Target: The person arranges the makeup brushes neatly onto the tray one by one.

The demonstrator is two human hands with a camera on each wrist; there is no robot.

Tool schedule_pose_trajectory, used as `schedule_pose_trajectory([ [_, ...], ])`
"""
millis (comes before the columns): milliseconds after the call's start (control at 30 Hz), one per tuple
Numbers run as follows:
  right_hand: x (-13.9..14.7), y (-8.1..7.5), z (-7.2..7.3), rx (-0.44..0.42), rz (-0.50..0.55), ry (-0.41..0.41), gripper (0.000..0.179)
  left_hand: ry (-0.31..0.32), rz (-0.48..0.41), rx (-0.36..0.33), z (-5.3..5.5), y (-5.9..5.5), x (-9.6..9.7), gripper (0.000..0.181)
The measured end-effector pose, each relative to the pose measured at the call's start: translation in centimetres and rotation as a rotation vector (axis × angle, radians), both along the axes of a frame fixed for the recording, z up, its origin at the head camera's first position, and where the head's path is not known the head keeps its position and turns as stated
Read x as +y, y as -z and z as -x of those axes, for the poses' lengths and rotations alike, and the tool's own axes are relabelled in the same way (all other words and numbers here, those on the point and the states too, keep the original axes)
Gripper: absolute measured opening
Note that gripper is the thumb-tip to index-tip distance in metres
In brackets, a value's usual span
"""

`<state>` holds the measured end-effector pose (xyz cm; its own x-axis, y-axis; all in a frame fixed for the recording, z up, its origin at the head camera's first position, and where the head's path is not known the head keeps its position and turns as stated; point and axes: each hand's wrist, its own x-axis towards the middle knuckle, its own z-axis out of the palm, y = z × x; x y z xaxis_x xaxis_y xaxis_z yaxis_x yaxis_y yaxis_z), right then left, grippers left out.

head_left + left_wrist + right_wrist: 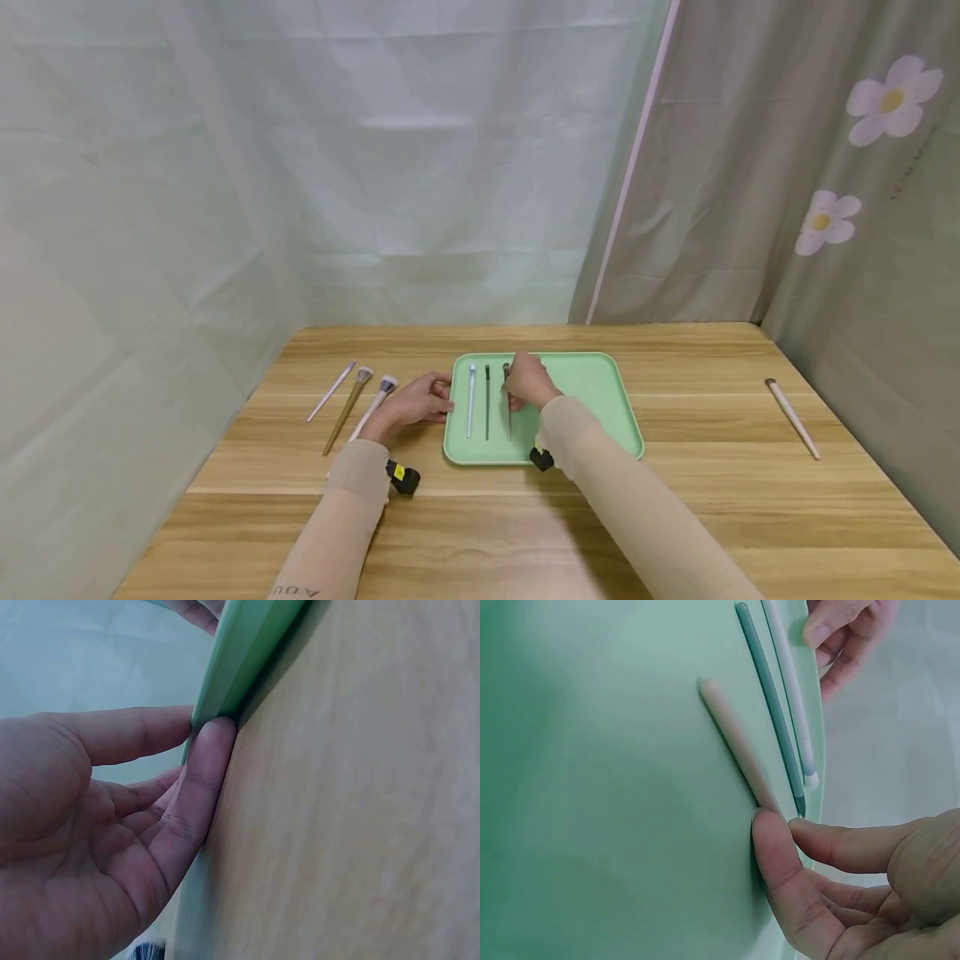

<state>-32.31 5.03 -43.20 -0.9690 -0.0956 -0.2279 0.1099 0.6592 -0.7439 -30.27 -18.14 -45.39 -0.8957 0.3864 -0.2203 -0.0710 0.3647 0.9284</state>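
Note:
A light green tray (592, 408) lies on the wooden table. My left hand (416, 402) holds its left rim, thumb on the rim and index finger (206, 761) against the outer side. Over the tray, my right hand (531, 382) pinches a slim makeup brush with a pinkish-brown handle (739, 742) between thumb and index finger. Fingers hide part of this brush near its head. To its left in the tray lie a dark green makeup brush (487, 408) and a pale lilac one (471, 404), roughly parallel.
Left of the tray lie a thin lilac brush (332, 392), a gold-handled brush (348, 411) and a white-handled brush (386, 386) partly behind my left hand. Another brush with a pale handle (793, 421) lies at the table's far right. Curtains (450, 167) hang behind the table.

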Motion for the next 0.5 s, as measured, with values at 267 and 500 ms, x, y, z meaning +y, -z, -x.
schedule_pose_trajectory([
  [267, -0.12, -0.1, -0.04, -0.02, 0.02, 0.021, 0.02, -0.01, 0.01, -0.006, -0.1, -0.23, 0.15, 0.056],
  [500, -0.1, -0.26, -0.12, -0.04, 0.035, 0.03, 0.021, -0.005, 0.013, 0.001, -0.07, -0.25, 0.18, 0.057],
])
